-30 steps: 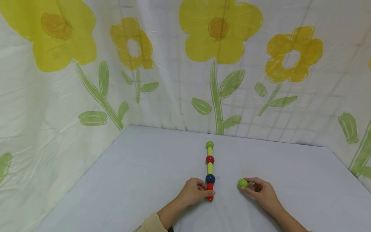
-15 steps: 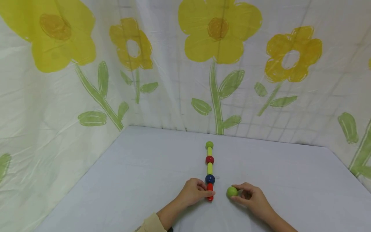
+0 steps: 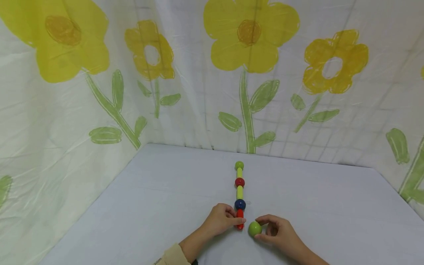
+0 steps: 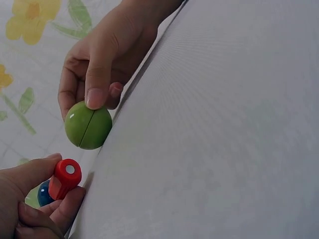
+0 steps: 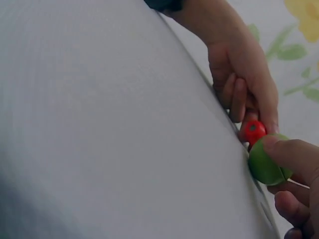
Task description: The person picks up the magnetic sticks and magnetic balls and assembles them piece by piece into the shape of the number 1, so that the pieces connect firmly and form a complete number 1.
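Note:
In the head view a straight chain of balls and short rods lies on the table: a far green ball, a red ball, a blue ball, yellow-green rods between them, and a red rod at the near end. My left hand pinches that red rod between thumb and fingers. A pale end face shows on the red rod in the left wrist view. My right hand pinches a loose green ball, just right of the rod and apart from it. A seam runs across this green ball.
A pale table carries the pieces. Behind it and at its left hangs a white curtain printed with yellow flowers and green leaves.
My right hand has brought the green ball leftward and nearer to me, up beside the red rod. The left hand and the chain have stayed in place.

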A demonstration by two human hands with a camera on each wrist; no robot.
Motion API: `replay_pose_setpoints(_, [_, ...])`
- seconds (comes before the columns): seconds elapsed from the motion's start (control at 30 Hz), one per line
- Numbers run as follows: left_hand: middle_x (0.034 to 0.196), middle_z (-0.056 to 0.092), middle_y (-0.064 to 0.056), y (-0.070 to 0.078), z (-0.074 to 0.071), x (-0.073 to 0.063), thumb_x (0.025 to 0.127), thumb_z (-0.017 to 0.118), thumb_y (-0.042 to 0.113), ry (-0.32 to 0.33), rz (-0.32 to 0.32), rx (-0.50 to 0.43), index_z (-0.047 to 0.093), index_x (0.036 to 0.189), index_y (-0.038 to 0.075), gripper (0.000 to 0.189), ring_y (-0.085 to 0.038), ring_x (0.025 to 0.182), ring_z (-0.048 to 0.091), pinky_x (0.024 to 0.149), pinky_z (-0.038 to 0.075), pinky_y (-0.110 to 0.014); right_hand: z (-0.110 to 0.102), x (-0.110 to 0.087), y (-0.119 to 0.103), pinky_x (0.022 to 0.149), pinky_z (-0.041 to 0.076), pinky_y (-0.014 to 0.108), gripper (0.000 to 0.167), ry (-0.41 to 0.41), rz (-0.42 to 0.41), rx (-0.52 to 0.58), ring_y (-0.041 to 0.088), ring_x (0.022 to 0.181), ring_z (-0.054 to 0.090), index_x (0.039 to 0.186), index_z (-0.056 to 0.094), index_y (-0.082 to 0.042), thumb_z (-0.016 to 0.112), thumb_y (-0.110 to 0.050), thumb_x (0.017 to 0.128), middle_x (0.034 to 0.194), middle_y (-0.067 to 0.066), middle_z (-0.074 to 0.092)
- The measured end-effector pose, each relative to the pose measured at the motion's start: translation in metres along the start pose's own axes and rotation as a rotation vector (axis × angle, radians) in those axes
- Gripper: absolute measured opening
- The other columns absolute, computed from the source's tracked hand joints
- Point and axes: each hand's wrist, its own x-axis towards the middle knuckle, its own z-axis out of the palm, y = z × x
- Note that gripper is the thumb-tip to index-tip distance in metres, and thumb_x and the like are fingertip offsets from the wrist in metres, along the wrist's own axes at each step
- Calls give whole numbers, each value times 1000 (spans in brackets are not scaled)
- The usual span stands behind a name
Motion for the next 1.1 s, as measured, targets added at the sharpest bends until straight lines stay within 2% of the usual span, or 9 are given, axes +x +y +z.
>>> replay_pose_setpoints(0.17, [59, 60, 2, 0, -1, 0, 75, 78, 27, 3, 20, 5, 64, 72, 6, 25, -7, 55, 50, 49, 36, -20, 10, -4, -7, 50, 41, 19, 37, -29, -99, -22, -4, 58, 45, 101, 63, -8, 76, -31, 76, 78, -3, 59])
replay_pose_setpoints(0.37, [59, 60, 3, 0, -1, 0, 75, 77, 26, 7, 33, 23, 64, 72, 5, 25, -7, 55, 50, 49, 37, -20, 21, -5, -13, 49, 41, 18, 34, -18, -182, 3, -5, 58, 44, 100, 63, -8, 75, -30, 77, 69, -5, 55])
replay_pose_setpoints(0.8, [58, 58, 3, -1, -1, 1, 75, 77, 26, 7, 34, 24, 65, 72, 5, 25, -7, 55, 49, 49, 37, -19, 31, -4, -17, 50, 41, 17, 33, -12, -242, 11, 1, 58, 46, 102, 63, -5, 75, -24, 78, 76, 3, 60])
replay_pose_setpoints(1.1, [58, 57, 4, -2, -1, 2, 76, 76, 27, -1, 31, 22, 65, 73, 5, 24, -7, 55, 48, 49, 36, -19, 35, -3, -16, 53, 43, 17, 29, 45, -370, -64, -3, 63, 48, 102, 63, -10, 74, -24, 79, 88, 1, 66])
